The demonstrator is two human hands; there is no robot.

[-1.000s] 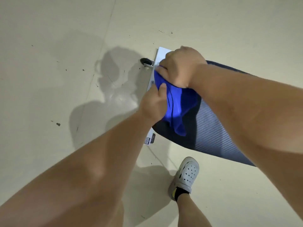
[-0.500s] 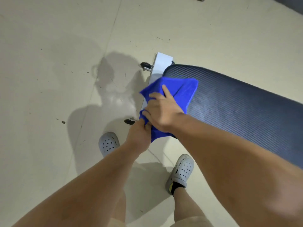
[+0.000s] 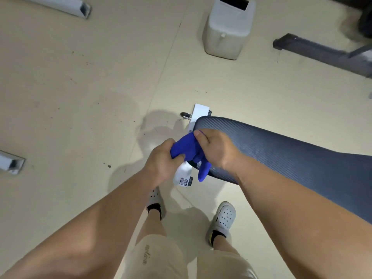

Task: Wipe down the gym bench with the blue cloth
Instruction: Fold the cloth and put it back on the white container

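Beyond the hands, well apart on the beige floor [image 3: 80, 87], stands a pale grey plastic bin with a dark rectangular opening [image 3: 228, 29]. To the far right of it lies a dark metal bar of some other equipment [image 3: 314, 50]. Two white square-section tube ends show far to the left of the hands, one at the top [image 3: 80, 10] and one lower [image 3: 11, 163]. Below the hands are the person's two grey perforated clogs, the left one [image 3: 154, 199] partly hidden by the left forearm, the right one [image 3: 224, 215] in full view.

The dark blue ribbed padded gym bench [image 3: 281, 156] runs away to the right from under the right hand, its rounded end just beyond the fingers. Its white metal base bar with a small black wheel [image 3: 198, 114] passes beneath the hands and shows a sticker label at its near end.

The bright blue cloth [image 3: 188, 148] is bunched between both hands, above the end of the bench, with a tail hanging down beside the pad edge. The left hand [image 3: 164, 161] is closed around the cloth's left part, thumb pressed on it. The right hand [image 3: 216, 147] is curled over the cloth's right part, thumb on top; whether it also touches the pad cannot be told.
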